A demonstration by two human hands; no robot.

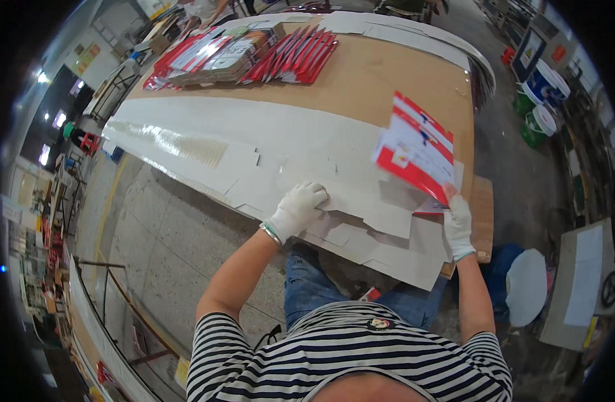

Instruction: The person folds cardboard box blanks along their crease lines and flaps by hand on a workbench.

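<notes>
My right hand (pixel 458 224), in a white glove, pinches the lower corner of a red and white printed flat packet (pixel 418 144), held tilted above the table's right side. Under it, partly hidden, another red-edged piece (pixel 429 206) lies near the same hand. My left hand (pixel 299 209), also gloved, is closed at the near edge of a white cardboard sheet (pixel 367 194); its fingertips are curled out of sight. Beneath that sheet, more white die-cut cardboard (pixel 414 251) with notched edges juts over the table's front.
A fanned pile of red and white packets (pixel 294 57) and a bundled stack (pixel 220 60) lie at the table's far left. Brown board (pixel 388 74) covers the tabletop. Buckets (pixel 540 124) stand on the floor at right, beside a blue stool with a white top (pixel 527 288).
</notes>
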